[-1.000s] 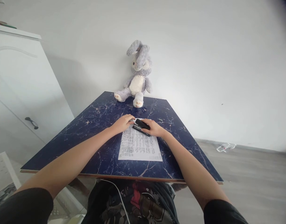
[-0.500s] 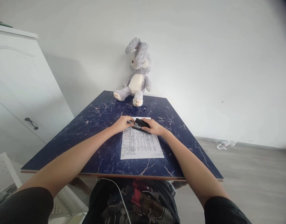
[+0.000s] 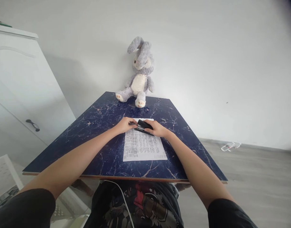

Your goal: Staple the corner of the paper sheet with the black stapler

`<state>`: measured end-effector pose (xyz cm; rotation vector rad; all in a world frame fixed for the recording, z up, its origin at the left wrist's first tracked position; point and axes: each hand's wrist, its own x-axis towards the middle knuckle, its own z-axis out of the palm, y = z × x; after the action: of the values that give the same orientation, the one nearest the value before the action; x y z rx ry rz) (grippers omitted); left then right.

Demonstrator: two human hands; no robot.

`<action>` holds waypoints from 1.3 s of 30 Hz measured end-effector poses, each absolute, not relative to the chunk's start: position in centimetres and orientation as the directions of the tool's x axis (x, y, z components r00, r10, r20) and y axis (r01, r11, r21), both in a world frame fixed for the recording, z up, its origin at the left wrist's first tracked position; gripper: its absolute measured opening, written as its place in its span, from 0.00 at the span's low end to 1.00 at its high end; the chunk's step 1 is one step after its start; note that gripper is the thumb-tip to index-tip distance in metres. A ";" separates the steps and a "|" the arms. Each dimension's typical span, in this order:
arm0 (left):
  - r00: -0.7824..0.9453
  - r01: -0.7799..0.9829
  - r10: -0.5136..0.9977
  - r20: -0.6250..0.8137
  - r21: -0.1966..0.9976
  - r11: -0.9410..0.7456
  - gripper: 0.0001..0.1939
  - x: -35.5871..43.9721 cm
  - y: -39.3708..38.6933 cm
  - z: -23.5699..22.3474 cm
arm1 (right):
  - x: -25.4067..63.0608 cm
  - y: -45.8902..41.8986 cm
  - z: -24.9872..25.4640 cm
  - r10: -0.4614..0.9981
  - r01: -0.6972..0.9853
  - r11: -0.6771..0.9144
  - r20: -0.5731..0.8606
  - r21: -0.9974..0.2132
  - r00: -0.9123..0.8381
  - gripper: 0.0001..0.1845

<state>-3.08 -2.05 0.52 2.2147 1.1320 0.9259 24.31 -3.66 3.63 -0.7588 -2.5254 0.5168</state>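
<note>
A black stapler [image 3: 145, 124] lies over the upper part of a printed sheet of paper [image 3: 145, 147], its upper arm raised from its base so that the metal inside shows. My right hand [image 3: 157, 129] is wrapped round the stapler's right end. At the opposite end, my left hand [image 3: 125, 125] has thumb and fingers pinched together, the fingertips close against the stapler's metal part. A small dark metallic piece [image 3: 131, 123] shows between those fingers; too little of it is visible to name it.
The sheet rests on a dark blue marble-patterned table [image 3: 88, 126]. A grey plush rabbit [image 3: 139, 80] sits at the far edge against the wall. Beyond my right hand lies a small grey bit [image 3: 163, 120]. A white cabinet [image 3: 24, 82] stands at left; clear plastic packaging [image 3: 229, 146] lies on the floor.
My left fingertips have shifted very slightly at the stapler's left end. Otherwise only the camera view has moved a little; the stapler and right hand keep their places.
</note>
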 end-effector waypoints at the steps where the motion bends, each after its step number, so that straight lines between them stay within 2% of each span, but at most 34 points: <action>1: 0.430 0.515 0.835 0.344 0.666 -0.540 0.07 -3.1 -2.1 0.6 | 24.3 -3.7 3.7 0.590 0.421 0.777 0.307 -0.469 -0.747 0.20; 9: 0.469 0.569 0.828 0.306 0.613 -0.548 0.11 -4.6 -1.7 1.3 | 24.5 -3.5 3.6 0.591 0.420 0.772 0.297 -0.477 -0.750 0.21; 14: 0.480 0.574 0.844 0.238 0.643 -0.508 0.16 -6.6 -1.0 1.9 | 24.7 -3.3 3.7 0.593 0.422 0.767 0.280 -0.484 -0.755 0.22; 19: 0.483 0.547 0.851 0.207 0.687 -0.478 0.15 -7.3 -0.8 2.2 | 24.9 -3.0 3.5 0.593 0.418 0.766 0.287 -0.489 -0.752 0.22; 26: 0.440 0.430 0.840 0.318 0.746 -0.508 0.18 -5.1 -2.7 2.7 | 24.4 -3.2 3.3 0.618 0.346 0.743 0.390 -0.573 -0.682 0.22; 30: 0.459 0.422 0.794 0.399 0.688 -0.590 0.19 -3.7 -3.6 2.8 | 23.2 -4.1 3.5 0.553 0.247 0.784 0.458 -0.570 -0.696 0.22; 33: 0.532 0.422 0.755 0.382 0.654 -0.628 0.22 -3.4 -3.6 2.5 | 22.6 -4.5 3.7 0.496 0.206 0.811 0.457 -0.548 -0.738 0.21; 36: 0.519 0.462 0.763 0.386 0.624 -0.630 0.22 -3.2 -3.2 2.1 | 23.4 -4.1 4.2 0.555 0.283 0.787 0.429 -0.548 -0.712 0.20; 39: 0.477 0.570 0.788 0.390 0.546 -0.615 0.19 -3.1 -2.9 1.5 | 25.9 -2.9 4.9 0.691 0.472 0.717 0.435 -0.513 -0.576 0.19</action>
<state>-3.09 -2.91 1.55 2.3867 1.1439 0.8925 25.94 -2.90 4.91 -0.8794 -2.2924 0.4566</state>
